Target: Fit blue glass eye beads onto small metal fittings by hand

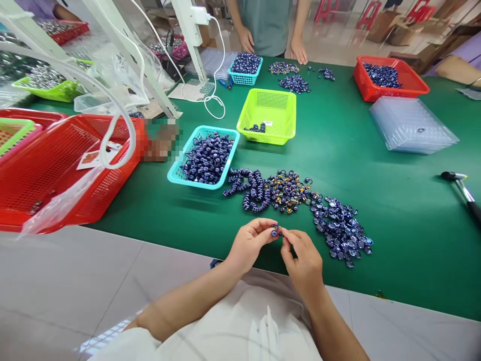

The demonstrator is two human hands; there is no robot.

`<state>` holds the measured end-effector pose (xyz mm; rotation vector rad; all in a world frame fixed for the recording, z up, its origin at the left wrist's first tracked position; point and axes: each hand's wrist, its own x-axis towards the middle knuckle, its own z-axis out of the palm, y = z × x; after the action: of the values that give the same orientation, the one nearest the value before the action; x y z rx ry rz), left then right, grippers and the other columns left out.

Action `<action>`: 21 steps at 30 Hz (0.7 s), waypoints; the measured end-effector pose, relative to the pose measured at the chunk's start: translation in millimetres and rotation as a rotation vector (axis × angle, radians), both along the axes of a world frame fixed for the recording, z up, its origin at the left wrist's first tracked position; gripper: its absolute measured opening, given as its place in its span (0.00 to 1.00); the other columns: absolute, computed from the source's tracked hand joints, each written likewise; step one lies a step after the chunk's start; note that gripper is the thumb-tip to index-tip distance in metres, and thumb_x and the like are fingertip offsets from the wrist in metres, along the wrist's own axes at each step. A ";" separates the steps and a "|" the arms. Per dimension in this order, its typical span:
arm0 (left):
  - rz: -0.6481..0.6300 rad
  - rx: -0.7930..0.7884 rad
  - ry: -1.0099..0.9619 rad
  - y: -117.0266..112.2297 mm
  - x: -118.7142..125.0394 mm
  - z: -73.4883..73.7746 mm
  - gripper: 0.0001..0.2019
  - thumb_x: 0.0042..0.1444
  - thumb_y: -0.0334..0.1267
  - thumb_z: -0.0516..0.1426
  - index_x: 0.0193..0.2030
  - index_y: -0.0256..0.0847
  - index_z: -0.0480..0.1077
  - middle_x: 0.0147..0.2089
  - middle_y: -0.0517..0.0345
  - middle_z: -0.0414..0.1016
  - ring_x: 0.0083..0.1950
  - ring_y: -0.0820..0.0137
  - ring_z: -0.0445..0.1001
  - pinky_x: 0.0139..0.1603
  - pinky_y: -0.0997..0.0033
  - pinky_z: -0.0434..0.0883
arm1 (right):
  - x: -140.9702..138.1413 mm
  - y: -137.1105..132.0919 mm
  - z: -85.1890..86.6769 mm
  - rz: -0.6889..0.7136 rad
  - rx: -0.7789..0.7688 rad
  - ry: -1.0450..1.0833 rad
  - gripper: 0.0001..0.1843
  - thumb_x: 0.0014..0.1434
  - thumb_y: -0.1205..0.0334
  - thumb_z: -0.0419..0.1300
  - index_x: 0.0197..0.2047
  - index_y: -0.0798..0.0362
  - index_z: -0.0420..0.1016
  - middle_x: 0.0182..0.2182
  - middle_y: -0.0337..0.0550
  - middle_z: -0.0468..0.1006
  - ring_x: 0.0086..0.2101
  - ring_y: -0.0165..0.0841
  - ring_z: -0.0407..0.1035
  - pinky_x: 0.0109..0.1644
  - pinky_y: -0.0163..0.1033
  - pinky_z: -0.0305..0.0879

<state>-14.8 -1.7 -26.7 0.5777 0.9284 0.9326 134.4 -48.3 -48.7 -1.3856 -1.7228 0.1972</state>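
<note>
Dark blue shiny piece: I have it pinched between the thumb and fingers of my left hand, close to the near edge of the green table. My right hand meets it there, its thumb and forefinger nearly together; I cannot tell whether they grip a second part.

Just to the right of my hands, along the near edge, lies a heap of flat blue pieces. Farther from that edge is a pile of ring-like pieces with orange glints, touching coiled rows of blue pieces. Left of these rows stands a light blue basket full of blue pieces, and beyond it, toward the far edge, a lime green basket with a few inside. Toward the right end sit stacked clear trays and a black-handled tool. Another person stands at the far edge.
</note>
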 end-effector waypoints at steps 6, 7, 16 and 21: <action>-0.016 -0.006 0.004 0.3 -2.4 2.4 0.14 0.48 0.40 0.70 0.40 0.35 0.77 0.37 0.54 0.82 0.42 0.67 0.80 0.51 0.63 0.77 | -1.2 -3.6 2.1 -0.008 -0.006 -0.008 0.18 0.60 0.74 0.60 0.51 0.49 0.76 0.39 0.47 0.79 0.39 0.36 0.74 0.42 0.43 0.75; -0.020 -0.010 -0.003 0.0 -2.9 3.0 0.14 0.49 0.40 0.70 0.40 0.36 0.77 0.37 0.54 0.82 0.42 0.67 0.80 0.50 0.63 0.78 | -2.1 -4.6 5.1 -0.006 -0.026 0.048 0.17 0.60 0.74 0.60 0.50 0.49 0.77 0.39 0.46 0.78 0.39 0.36 0.74 0.42 0.42 0.75; -0.031 0.073 -0.029 -6.8 -0.8 0.5 0.10 0.51 0.38 0.68 0.39 0.38 0.80 0.37 0.56 0.83 0.37 0.72 0.79 0.44 0.72 0.76 | -11.6 -6.8 19.4 0.001 -0.327 0.724 0.09 0.62 0.64 0.63 0.45 0.46 0.80 0.37 0.40 0.81 0.32 0.31 0.77 0.36 0.36 0.77; -0.016 0.138 0.087 -6.0 -3.1 2.7 0.09 0.50 0.38 0.69 0.39 0.41 0.82 0.38 0.56 0.84 0.38 0.71 0.80 0.44 0.74 0.76 | -15.7 -5.1 19.6 -0.044 -0.404 0.853 0.08 0.60 0.62 0.65 0.43 0.47 0.82 0.35 0.39 0.83 0.31 0.30 0.77 0.36 0.35 0.78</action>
<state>-17.9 -7.7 -24.0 0.7470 0.9404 0.9687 118.6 -53.3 -29.1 -1.3272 -0.9581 0.9988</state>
